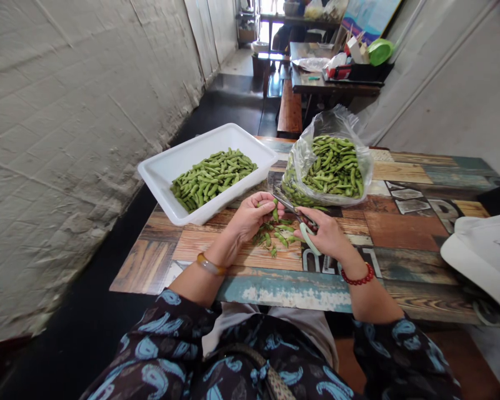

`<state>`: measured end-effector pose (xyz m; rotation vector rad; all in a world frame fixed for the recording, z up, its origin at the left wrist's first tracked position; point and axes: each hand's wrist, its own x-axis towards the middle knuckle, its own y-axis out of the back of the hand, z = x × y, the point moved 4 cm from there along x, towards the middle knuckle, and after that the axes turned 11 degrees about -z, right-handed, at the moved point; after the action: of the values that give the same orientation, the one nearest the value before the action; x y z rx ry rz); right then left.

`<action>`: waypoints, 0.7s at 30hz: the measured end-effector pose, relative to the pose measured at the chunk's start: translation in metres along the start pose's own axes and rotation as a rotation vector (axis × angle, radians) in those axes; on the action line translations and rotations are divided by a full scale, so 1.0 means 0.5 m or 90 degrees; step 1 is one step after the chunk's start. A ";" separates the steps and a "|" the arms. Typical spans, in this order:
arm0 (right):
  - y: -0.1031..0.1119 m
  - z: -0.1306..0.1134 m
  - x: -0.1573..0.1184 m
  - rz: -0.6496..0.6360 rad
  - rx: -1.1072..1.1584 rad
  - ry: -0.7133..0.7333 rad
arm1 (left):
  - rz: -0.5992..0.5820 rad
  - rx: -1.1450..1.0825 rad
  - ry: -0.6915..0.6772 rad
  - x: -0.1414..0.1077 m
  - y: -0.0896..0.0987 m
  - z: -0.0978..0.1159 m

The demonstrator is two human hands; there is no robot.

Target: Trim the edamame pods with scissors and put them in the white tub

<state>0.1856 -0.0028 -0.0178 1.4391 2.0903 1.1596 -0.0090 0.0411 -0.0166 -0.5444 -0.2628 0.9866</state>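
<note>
Between the fingers of my left hand (256,215) is a green edamame pod (275,212). My right hand (325,232) grips scissors (309,239) with pale green handles, their blades pointing at the pod. Beneath both hands lies a small scatter of pods and trimmed bits (281,240) on the table. A white plastic tub (160,203) to the left holds a heap of edamame pods (214,178). Behind my right hand stands an open clear plastic bag (298,166) with many more pods (335,166) inside.
The wood-patterned table (408,233) carries a white cap (483,253) at its right edge. A rough white wall (79,111) runs along the left. Farther back are a wooden bench (290,108) and another table (308,51) with a black caddy (370,72) and a green lid (380,51).
</note>
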 end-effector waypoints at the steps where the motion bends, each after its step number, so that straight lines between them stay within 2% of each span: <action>1: 0.000 -0.001 0.000 0.000 0.001 0.002 | -0.003 0.008 0.000 0.000 -0.001 0.000; 10: 0.000 -0.009 -0.001 -0.003 0.002 0.039 | -0.050 0.071 -0.059 0.002 -0.010 -0.003; 21: 0.000 -0.004 -0.004 0.000 0.014 0.035 | -0.064 0.150 0.021 -0.001 -0.010 -0.007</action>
<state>0.1851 -0.0052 -0.0169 1.4325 2.1458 1.1926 -0.0041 0.0373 -0.0165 -0.3295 -0.1405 0.8955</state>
